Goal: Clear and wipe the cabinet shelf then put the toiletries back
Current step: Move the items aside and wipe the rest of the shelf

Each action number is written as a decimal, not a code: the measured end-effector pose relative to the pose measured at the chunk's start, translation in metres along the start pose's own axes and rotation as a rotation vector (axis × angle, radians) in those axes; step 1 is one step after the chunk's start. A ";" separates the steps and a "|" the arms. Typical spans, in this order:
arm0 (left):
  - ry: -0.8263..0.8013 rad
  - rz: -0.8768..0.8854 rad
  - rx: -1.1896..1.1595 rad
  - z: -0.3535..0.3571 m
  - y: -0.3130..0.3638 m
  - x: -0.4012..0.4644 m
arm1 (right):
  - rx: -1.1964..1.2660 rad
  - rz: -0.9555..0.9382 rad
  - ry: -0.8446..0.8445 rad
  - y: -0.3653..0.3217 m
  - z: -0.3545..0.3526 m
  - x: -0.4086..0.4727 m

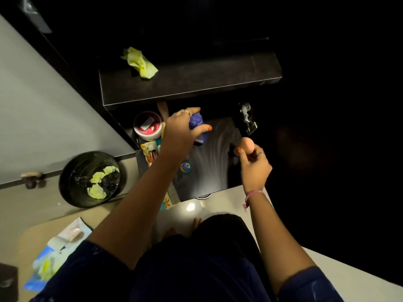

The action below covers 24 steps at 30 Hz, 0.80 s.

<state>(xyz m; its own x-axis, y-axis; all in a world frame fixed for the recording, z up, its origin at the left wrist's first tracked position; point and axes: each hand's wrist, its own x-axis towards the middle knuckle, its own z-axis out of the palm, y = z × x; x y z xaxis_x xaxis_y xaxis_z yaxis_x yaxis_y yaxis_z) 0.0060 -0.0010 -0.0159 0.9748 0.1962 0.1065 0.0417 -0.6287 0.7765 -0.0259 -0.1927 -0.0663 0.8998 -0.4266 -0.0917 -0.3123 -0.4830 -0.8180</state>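
A: Head view first. What is each hand doing, measured from the lower cabinet shelf (216, 162)?

B: The left hand (181, 127) is hanging over the shelf's back left part, its fingers wrapping a blue bottle (197, 125) from above. The right hand (254, 164) is hovering at the shelf's right edge, pinching a peach egg-shaped sponge (247, 144) in its fingertips.

A: And what is lying on that shelf?

B: A red-lidded jar (148, 126) is sitting in its back left corner, a floral pouch (150, 150) just in front of the jar, a small round tin (185, 167) near the middle, and a comb (173, 192) at the front left edge.

A: Above and beside it?

B: A crumpled yellow cloth (140, 62) is resting on the shelf above, towards the left. A black bin (92, 179) is standing on the floor to the left of the lower shelf.
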 end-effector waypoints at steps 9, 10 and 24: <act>-0.289 -0.018 -0.049 0.083 0.031 0.061 | 0.018 0.087 0.022 -0.005 0.019 0.034; -0.296 -0.017 -0.033 0.089 0.030 0.065 | 0.009 0.092 0.020 -0.003 0.020 0.036; -0.390 -0.077 -0.104 0.123 0.033 0.088 | 0.002 0.106 0.007 0.003 0.038 0.053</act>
<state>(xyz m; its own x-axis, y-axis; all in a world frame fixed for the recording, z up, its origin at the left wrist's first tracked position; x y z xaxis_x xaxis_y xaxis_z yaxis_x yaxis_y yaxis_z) 0.1197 -0.0968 -0.0575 0.9804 -0.0731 -0.1828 0.1152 -0.5398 0.8338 0.0323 -0.1875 -0.0951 0.8597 -0.4803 -0.1740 -0.4051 -0.4333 -0.8051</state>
